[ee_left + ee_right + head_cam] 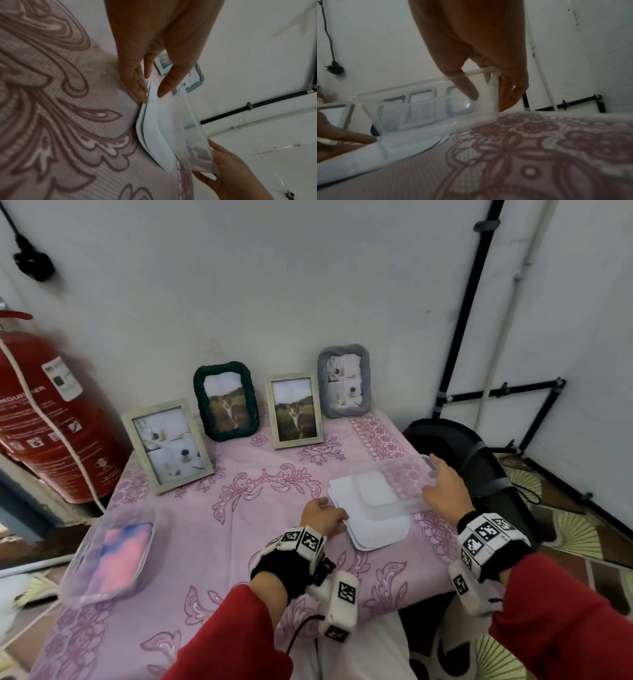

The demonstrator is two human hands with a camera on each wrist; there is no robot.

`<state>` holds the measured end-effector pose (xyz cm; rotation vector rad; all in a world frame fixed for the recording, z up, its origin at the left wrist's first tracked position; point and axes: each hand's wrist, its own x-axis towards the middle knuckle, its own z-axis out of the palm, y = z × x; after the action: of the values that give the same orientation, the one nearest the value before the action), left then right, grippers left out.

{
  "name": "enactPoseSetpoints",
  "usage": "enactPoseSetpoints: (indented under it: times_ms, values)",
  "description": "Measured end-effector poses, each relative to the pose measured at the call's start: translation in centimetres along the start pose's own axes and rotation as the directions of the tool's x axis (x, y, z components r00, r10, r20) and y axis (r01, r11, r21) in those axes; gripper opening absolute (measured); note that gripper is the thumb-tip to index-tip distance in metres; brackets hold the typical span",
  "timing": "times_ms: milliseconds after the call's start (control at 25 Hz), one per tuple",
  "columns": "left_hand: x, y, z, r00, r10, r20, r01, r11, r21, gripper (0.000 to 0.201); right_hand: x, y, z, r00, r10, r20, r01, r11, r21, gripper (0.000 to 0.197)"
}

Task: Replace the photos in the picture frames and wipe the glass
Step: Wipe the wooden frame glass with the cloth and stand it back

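Observation:
Four picture frames stand at the back of the table: a pale one with a collage, a dark green one with a cat photo, a pale one with a cat photo and a grey one with a collage. A stack of white photo sheets lies face down on the pink cloth. My right hand grips the wall of an empty clear plastic container, thumb inside, tilted over the stack's right side. My left hand touches the stack's left edge with straight fingers.
A second clear container holding a pink and blue cloth sits at the front left. A red fire extinguisher stands left of the table, a black chair right of it. The wall is close behind the frames.

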<state>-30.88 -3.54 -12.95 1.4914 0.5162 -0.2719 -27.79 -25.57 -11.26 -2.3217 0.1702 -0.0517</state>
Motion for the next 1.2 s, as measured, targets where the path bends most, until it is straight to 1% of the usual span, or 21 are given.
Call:
enactPoseSetpoints:
  times_ms: [120, 160, 280, 320, 360, 440, 520, 600, 760, 920, 1080, 1200]
  values:
    - [0.4, -0.3, 0.4, 1.000, 0.006, -0.012, -0.005, 0.999, 0.050, 0.068, -0.1, 0.2, 0.2, 1.000, -0.009, -0.027, 0.009, 1.000, -0.011, 0.069]
    - [0.5, -0.3, 0.5, 1.000, 0.003, -0.014, -0.002, 0.998, 0.068, 0.064, -0.1, 0.3, 0.3, 0.999, -0.017, -0.032, 0.016, 1.000, -0.012, 0.068]
    - [0.5, 0.1, 0.9, 1.000, 0.006, 0.002, -0.006, 0.995, 0.096, 0.040, -0.1, 0.6, 0.3, 0.999, -0.020, -0.037, 0.021, 1.000, 0.016, 0.067]
    - [0.4, 0.3, 1.0, 1.000, 0.010, 0.013, -0.011, 0.996, 0.092, 0.035, 0.0, 0.7, 0.3, 0.999, -0.017, -0.039, 0.018, 0.999, 0.032, 0.066]
    - [0.2, 0.5, 1.2, 1.000, 0.020, 0.024, -0.022, 0.996, 0.082, 0.035, 0.0, 0.8, 0.3, 0.999, -0.015, -0.042, 0.017, 0.999, 0.044, 0.066]
    - [0.0, 0.7, 1.6, 0.999, 0.039, 0.030, -0.041, 0.998, 0.046, 0.044, 0.1, 1.0, 0.3, 0.999, -0.015, -0.048, 0.018, 0.998, 0.059, 0.065]
    - [-0.1, 0.6, 1.9, 0.999, 0.049, 0.011, -0.049, 0.999, -0.003, 0.051, 0.1, 1.1, 0.3, 0.999, -0.014, -0.052, 0.018, 0.997, 0.076, 0.064]
    - [-0.4, 0.6, 2.1, 0.998, 0.056, 0.008, -0.055, 0.997, -0.048, 0.051, 0.1, 1.3, 0.2, 0.998, -0.016, -0.054, 0.021, 0.996, 0.088, 0.063]
    - [-0.4, 0.6, 2.2, 0.999, 0.035, 0.038, -0.029, 0.990, -0.136, 0.050, 0.2, 1.3, 0.2, 0.998, -0.021, -0.053, 0.025, 0.997, 0.076, 0.062]
    - [-0.4, 0.3, 2.3, 0.998, 0.048, 0.042, -0.042, 0.991, -0.130, 0.052, 0.1, 1.2, 0.1, 0.999, -0.013, -0.051, 0.017, 0.997, 0.081, 0.062]
    - [-0.1, -0.1, 1.9, 0.997, 0.081, 0.019, -0.079, 0.989, -0.124, 0.052, -0.1, 1.1, 0.0, 0.999, -0.010, -0.041, 0.015, 0.994, 0.112, 0.061]
    - [0.2, -0.2, 1.0, 0.996, 0.091, -0.007, -0.092, 0.986, -0.142, 0.051, -0.1, 1.0, 0.0, 0.999, -0.012, -0.044, 0.017, 0.995, 0.101, 0.062]
